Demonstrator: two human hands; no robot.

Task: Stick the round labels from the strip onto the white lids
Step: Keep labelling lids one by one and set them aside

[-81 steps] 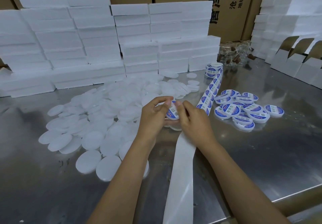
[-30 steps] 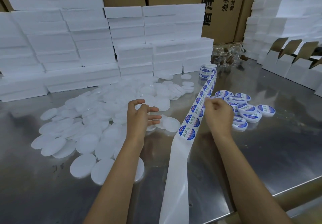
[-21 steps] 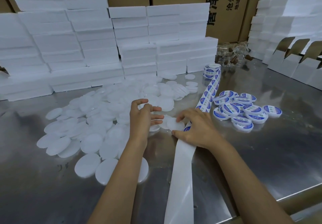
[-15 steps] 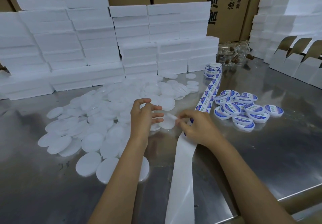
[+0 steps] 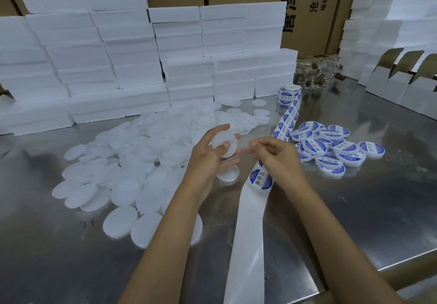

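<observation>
Your left hand [image 5: 210, 154] grips a white lid [image 5: 224, 143]; your right hand [image 5: 276, 157], just beside it, pinches the label strip [image 5: 250, 209].

Bare counter [image 5: 354, 209] at right and near left; plain lids [image 5: 123, 169] crowding left-centre; foam blocks [image 5: 118, 67] walling the back; labelled lids [image 5: 331, 150] beside strip [image 5: 248, 221].

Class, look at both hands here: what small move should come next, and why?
Probably peel the nearest round label off the strip with the right hand. The left hand already holds a bare white lid, and the right hand's fingers rest at the strip just above that label.
</observation>
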